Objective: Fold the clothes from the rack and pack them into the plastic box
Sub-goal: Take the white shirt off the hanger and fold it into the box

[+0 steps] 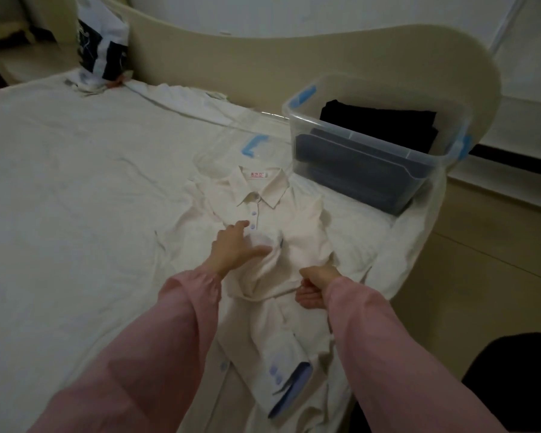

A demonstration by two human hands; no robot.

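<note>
Cream collared button shirt (263, 220) lies face-up on white bedsheet (75, 182) just beside clear plastic box (303, 142); my left hand (235, 245) presses flat, right hand (316, 285) clamps bunched cloth, so I'd pull taut, then fold squarely.

left hand (236, 245) open, fingers straight, thumb spread. right hand (314, 287) curled in a fist, gripping shirt (297, 220). both arms stretched forward.

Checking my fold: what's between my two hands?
Head view: only bunched fabric of the cream shirt lies between left hand and right hand.
</note>
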